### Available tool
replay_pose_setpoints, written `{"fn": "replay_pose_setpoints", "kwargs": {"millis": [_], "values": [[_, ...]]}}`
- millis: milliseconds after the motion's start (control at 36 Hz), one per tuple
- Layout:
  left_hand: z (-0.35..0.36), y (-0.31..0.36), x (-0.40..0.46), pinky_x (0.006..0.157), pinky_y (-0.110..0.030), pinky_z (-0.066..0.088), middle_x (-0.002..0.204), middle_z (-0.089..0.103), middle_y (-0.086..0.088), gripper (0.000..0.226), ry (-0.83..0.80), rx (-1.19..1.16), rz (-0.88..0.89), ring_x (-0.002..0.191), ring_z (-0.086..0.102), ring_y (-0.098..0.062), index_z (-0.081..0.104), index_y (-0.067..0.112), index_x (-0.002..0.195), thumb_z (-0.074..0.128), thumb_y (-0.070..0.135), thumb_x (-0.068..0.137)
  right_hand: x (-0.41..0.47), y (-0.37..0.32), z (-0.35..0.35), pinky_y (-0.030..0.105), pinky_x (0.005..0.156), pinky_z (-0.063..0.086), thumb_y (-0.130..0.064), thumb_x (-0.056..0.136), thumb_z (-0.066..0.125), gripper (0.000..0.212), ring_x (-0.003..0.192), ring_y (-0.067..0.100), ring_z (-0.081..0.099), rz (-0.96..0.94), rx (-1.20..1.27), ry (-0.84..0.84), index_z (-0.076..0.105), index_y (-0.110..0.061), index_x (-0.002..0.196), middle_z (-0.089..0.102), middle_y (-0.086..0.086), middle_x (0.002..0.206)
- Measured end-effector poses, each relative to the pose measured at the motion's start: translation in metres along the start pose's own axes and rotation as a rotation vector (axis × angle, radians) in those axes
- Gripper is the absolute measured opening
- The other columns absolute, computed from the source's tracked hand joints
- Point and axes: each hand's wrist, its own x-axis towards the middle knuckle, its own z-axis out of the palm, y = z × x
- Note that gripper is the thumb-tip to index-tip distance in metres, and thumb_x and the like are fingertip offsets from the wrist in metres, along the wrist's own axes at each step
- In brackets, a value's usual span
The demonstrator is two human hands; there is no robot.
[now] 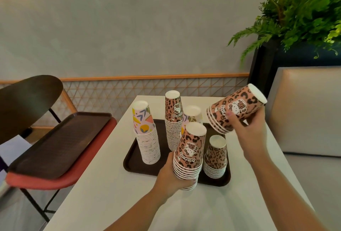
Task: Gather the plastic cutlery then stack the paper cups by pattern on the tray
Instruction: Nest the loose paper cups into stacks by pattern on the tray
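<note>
A dark tray [132, 158] lies on the white table [103, 190]. On it stand upside-down cup stacks: a tall leaf-pattern stack [146, 133], a tall leopard-print stack [173, 120], a second leaf-pattern stack [192, 115] partly hidden behind, and a short leopard stack [216, 157]. My left hand [168, 175] is shut on a leopard-print stack [190, 155] at the tray's front edge. My right hand [249, 129] holds a few nested leopard-print cups [236, 109] tilted in the air, above and right of the tray. No cutlery shows.
A second dark tray [60, 144] rests on a red-seated chair [60, 179] to the left. A beige bench seat [306, 112] sits right of the table, with a potted fern [299, 14] behind it. A wall with a lattice rail runs along the back.
</note>
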Motion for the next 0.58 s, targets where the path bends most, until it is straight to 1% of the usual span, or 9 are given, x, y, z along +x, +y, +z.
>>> {"fn": "replay_pose_setpoints", "kwargs": {"millis": [56, 139, 194, 222, 306, 389, 472, 528, 583], "values": [[-0.001, 0.0, 0.001, 0.09, -0.023, 0.05, 0.115, 0.062, 0.019, 0.083, 0.002, 0.007, -0.006, 0.108, 0.059, -0.001, 0.041, 0.046, 0.115, 0.086, 0.038, 0.046, 0.003, 0.012, -0.004, 0.023, 0.08, 0.047, -0.023, 0.074, 0.075, 0.068, 0.096, 0.003, 0.055, -0.006, -0.092, 0.016, 0.038, -0.016, 0.131, 0.055, -0.006, 0.114], [-0.001, 0.0, 0.001, 0.086, -0.019, 0.049, 0.114, 0.062, 0.019, 0.082, 0.002, 0.017, -0.016, 0.106, 0.059, 0.0, 0.041, 0.046, 0.113, 0.085, 0.04, 0.045, 0.003, 0.039, -0.005, 0.035, 0.088, 0.051, -0.025, 0.072, 0.077, 0.074, 0.107, 0.013, 0.055, 0.014, -0.218, -0.029, 0.036, -0.021, 0.133, 0.054, -0.003, 0.122], [0.0, 0.0, 0.001, 0.082, -0.015, 0.048, 0.113, 0.061, 0.021, 0.08, 0.0, 0.024, -0.017, 0.106, 0.058, 0.001, 0.041, 0.047, 0.112, 0.086, 0.037, 0.047, 0.0, 0.055, -0.004, 0.043, 0.094, 0.05, -0.028, 0.071, 0.078, 0.077, 0.114, 0.018, 0.055, 0.027, -0.283, -0.07, 0.035, -0.023, 0.134, 0.054, 0.0, 0.128], [0.0, 0.0, 0.001, 0.081, -0.014, 0.048, 0.113, 0.061, 0.021, 0.08, -0.001, 0.029, -0.016, 0.106, 0.058, 0.001, 0.04, 0.048, 0.112, 0.087, 0.033, 0.05, -0.002, 0.06, -0.004, 0.045, 0.095, 0.049, -0.029, 0.07, 0.079, 0.079, 0.116, 0.019, 0.054, 0.033, -0.314, -0.091, 0.034, -0.022, 0.135, 0.054, 0.002, 0.13], [-0.001, 0.002, 0.002, 0.08, -0.012, 0.047, 0.113, 0.06, 0.023, 0.079, -0.002, 0.034, -0.014, 0.105, 0.057, 0.003, 0.038, 0.05, 0.113, 0.088, 0.024, 0.058, -0.007, 0.07, -0.001, 0.041, 0.098, 0.046, -0.027, 0.068, 0.081, 0.084, 0.119, 0.024, 0.052, 0.066, -0.397, -0.176, 0.034, -0.017, 0.136, 0.053, 0.005, 0.132], [-0.002, 0.003, 0.003, 0.077, -0.01, 0.047, 0.114, 0.059, 0.023, 0.076, -0.003, 0.036, -0.015, 0.104, 0.056, 0.005, 0.039, 0.048, 0.112, 0.087, 0.023, 0.059, -0.012, 0.076, 0.001, 0.039, 0.096, 0.044, -0.025, 0.066, 0.082, 0.088, 0.121, 0.025, 0.051, 0.1, -0.442, -0.269, 0.031, -0.018, 0.138, 0.05, 0.006, 0.135], [-0.001, 0.003, 0.003, 0.073, -0.007, 0.046, 0.112, 0.059, 0.023, 0.074, -0.003, 0.031, -0.018, 0.102, 0.056, 0.006, 0.039, 0.046, 0.111, 0.087, 0.022, 0.06, -0.013, 0.077, 0.003, 0.037, 0.098, 0.042, -0.028, 0.066, 0.082, 0.093, 0.124, 0.022, 0.048, 0.122, -0.462, -0.297, 0.028, -0.019, 0.14, 0.047, 0.003, 0.138], [-0.001, 0.003, 0.004, 0.077, -0.009, 0.046, 0.113, 0.059, 0.022, 0.076, -0.003, 0.028, -0.02, 0.105, 0.057, 0.001, 0.039, 0.046, 0.112, 0.087, 0.022, 0.06, -0.014, 0.074, 0.003, 0.034, 0.097, 0.041, -0.03, 0.068, 0.081, 0.089, 0.126, 0.02, 0.047, 0.1, -0.478, -0.279, 0.029, -0.02, 0.14, 0.045, 0.0, 0.14], [0.0, 0.002, 0.004, 0.079, -0.011, 0.046, 0.114, 0.059, 0.022, 0.076, -0.001, 0.022, -0.016, 0.105, 0.057, 0.001, 0.039, 0.046, 0.113, 0.087, 0.022, 0.059, -0.016, 0.065, 0.003, 0.027, 0.094, 0.04, -0.031, 0.073, 0.077, 0.076, 0.122, 0.016, 0.05, 0.04, -0.443, -0.216, 0.036, -0.02, 0.136, 0.049, -0.002, 0.136]]}}
